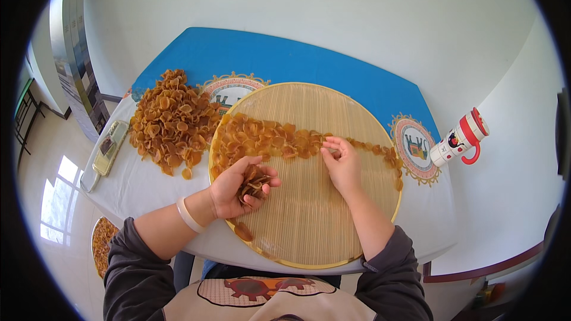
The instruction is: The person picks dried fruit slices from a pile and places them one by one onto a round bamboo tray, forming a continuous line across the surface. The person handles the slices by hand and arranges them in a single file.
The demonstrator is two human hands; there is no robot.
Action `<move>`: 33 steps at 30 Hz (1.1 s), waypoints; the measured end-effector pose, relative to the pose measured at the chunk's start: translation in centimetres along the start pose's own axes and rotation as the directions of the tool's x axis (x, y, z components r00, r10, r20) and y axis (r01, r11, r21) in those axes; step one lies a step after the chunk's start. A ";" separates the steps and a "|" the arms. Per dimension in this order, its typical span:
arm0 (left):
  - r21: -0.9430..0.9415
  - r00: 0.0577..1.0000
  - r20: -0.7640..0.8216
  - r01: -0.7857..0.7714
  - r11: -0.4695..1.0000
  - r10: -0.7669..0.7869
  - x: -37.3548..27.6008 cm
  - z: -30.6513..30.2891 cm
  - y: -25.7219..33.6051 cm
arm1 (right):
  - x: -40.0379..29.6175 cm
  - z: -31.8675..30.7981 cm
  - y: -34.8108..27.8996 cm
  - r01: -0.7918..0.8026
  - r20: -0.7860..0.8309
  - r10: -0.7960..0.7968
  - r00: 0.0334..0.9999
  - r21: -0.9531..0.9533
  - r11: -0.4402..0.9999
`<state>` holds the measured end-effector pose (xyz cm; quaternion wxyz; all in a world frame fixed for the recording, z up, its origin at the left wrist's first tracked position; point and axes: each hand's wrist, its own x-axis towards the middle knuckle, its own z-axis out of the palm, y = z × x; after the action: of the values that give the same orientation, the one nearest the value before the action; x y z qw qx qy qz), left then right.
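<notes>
My left hand (243,187), palm up above the lower left of a round slatted tray (303,214), holds a bunch of thin brown dried slices (253,183). My right hand (342,160) is over the middle of the tray, its thumb and index fingertips close together at the end of a band of laid-out slices (267,138); whether a slice is between them cannot be told. From there a narrower row of slices (372,147) runs to the right rim. A few more slices lie at the lower left rim.
A large heap of slices (171,120) lies on the tablecloth (285,53) left of the tray. A phone in a clear case (109,147) is at the table's left edge. A red and white cup (461,136) stands at the right. Another tray of slices (103,245) is low at left.
</notes>
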<state>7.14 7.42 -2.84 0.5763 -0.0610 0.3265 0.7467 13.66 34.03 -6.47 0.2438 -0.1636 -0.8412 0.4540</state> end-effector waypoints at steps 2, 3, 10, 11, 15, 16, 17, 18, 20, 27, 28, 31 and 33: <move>-0.005 1.000 -0.016 0.007 1.000 -0.007 0.0 0.3 0.1 | 0.2 0.1 0.5 -0.010 -0.018 0.011 1.000 0.052 0.999; -0.012 1.000 -0.005 0.005 1.000 -0.005 -0.2 0.1 0.1 | 0.1 0.4 0.5 0.010 -0.038 -0.008 0.999 0.059 0.998; -0.054 0.999 0.044 0.011 0.998 -0.008 0.2 -0.4 -0.1 | -2.4 -0.3 -4.2 0.544 0.016 -0.549 0.836 -0.164 0.823; -0.054 0.999 0.036 0.018 0.998 -0.017 0.2 -0.3 -0.1 | -2.8 -0.3 -4.8 0.688 0.066 -0.694 0.717 -0.223 0.690; -0.037 0.998 0.057 -0.002 0.999 0.004 -0.2 0.0 -0.4 | -5.1 0.4 -8.1 0.848 0.270 -0.804 0.529 -0.162 0.504; -0.030 0.999 0.054 0.008 1.000 -0.006 -0.2 0.0 -0.4 | -5.4 0.7 -8.3 0.853 0.303 -0.799 0.520 -0.125 0.507; -0.023 0.999 0.051 0.018 1.000 -0.017 -0.3 -0.1 -0.5 | -5.6 0.9 -8.4 0.855 0.334 -0.793 0.509 -0.087 0.512; -0.014 0.998 0.053 0.026 1.000 -0.025 -0.2 -0.1 -0.4 | -5.7 0.8 -8.4 0.834 0.364 -0.764 0.533 -0.073 0.547; 0.021 0.992 0.110 0.056 0.998 -0.058 -0.2 -0.4 -0.2 | -5.6 0.7 -8.3 0.786 0.424 -0.700 0.575 -0.048 0.616; 0.060 0.980 0.149 0.122 0.991 -0.129 -0.2 -0.6 -0.2 | -5.4 0.7 -8.1 0.791 0.495 -0.689 0.530 0.003 0.612; 0.040 0.982 0.142 0.116 0.992 -0.121 -0.2 -0.5 -0.2 | -5.4 0.8 -8.0 0.791 0.482 -0.696 0.533 0.010 0.612; -0.009 0.986 0.130 0.109 0.994 -0.107 -0.2 -0.3 -0.2 | -5.4 0.7 -8.0 0.794 0.448 -0.715 0.537 0.016 0.607; -0.021 0.985 0.137 0.110 0.994 -0.106 -0.4 -0.1 -0.1 | -5.3 0.7 -8.2 0.799 0.422 -0.730 0.537 0.023 0.601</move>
<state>7.30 7.05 -2.80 0.6360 -0.0359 0.2720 0.7213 17.28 26.56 -1.29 0.2306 0.2949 -0.8933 0.2488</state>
